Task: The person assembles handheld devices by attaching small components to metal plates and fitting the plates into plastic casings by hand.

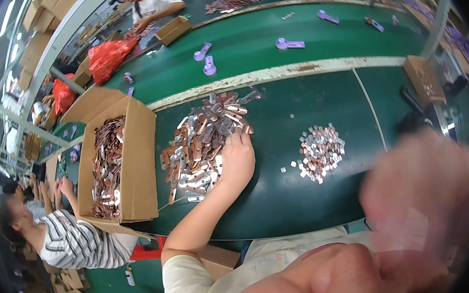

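My left hand (pixel 239 156) rests at the right edge of a heap of flat, oblong copper- and silver-coloured metal pieces (pixel 202 138). Its fingers are bent together and their tips touch the pieces; whatever they pinch is hidden. Close to the camera at the right, my right hand (pixel 425 190) is a large blur, raised above the table, and its fingers cannot be made out. Between the two hands a smaller pile of tiny square silver and copper-coloured bits (pixel 321 152) lies on the green tabletop (pixel 285 204).
An open cardboard box (pixel 138 158) of similar metal pieces stands left of the heap. Beyond a pale rail (pixel 289 72), a green belt (pixel 165 77) carries several purple levers (pixel 290 43). A small carton (pixel 424 79) sits far right. Other people work opposite and at the left.
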Tool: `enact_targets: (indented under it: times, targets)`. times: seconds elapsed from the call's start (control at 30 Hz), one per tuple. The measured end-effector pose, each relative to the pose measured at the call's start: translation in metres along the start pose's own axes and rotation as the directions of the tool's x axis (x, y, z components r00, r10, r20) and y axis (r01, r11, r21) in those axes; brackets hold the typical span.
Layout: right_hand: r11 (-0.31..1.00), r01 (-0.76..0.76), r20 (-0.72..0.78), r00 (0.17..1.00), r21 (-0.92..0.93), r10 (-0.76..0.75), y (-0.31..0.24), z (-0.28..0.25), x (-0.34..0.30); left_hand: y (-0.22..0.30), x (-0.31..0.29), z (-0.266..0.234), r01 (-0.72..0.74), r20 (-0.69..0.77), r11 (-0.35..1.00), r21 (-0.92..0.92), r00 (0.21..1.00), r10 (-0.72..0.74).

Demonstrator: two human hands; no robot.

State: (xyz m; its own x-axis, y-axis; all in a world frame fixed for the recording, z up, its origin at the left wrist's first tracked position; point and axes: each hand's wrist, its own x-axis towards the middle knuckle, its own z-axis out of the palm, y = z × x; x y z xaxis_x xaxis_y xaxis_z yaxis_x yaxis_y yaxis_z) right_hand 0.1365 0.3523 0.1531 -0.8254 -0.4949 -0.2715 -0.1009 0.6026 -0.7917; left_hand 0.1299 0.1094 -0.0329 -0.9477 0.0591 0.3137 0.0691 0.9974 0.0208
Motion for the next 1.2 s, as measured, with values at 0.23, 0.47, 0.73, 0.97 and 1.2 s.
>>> enact_targets:
  times: [0.23, 0.47, 0.73, 0.97, 1.2]
  targets:
    - [-0.765, -0.619, -0.896, -0.218, -0.179, 0.387, -0.039, 0.01, -0.035, -0.008, 0.003, 0.021, -0.124, -0.316, 0.989, -0.086, 0.944, 0.091]
    - [-0.817, 0.396, -0.804, -0.256, 0.42, -0.537, -0.011, 0.012, -0.068, -0.015, 0.001, 0.019, -0.272, -0.402, 0.945, -0.18, 0.897, 0.181]
    - [-0.773, 0.475, -0.872, -0.025, 0.42, -0.489, 0.025, 0.036, -0.051, 0.002, 0.016, 0.013, -0.282, -0.477, 0.925, -0.254, 0.868, 0.134]
    - [-0.79, 0.44, -0.889, 0.046, 0.427, -0.456, 0.067, 0.014, -0.058, 0.002, 0.007, 0.016, -0.267, -0.419, 0.918, -0.293, 0.899, 0.128]
    - [-0.633, 0.589, -0.837, 0.147, 0.502, -0.527, 0.027, -0.006, -0.044, 0.0, 0.001, 0.01, -0.249, -0.404, 0.897, -0.365, 0.91, 0.088]
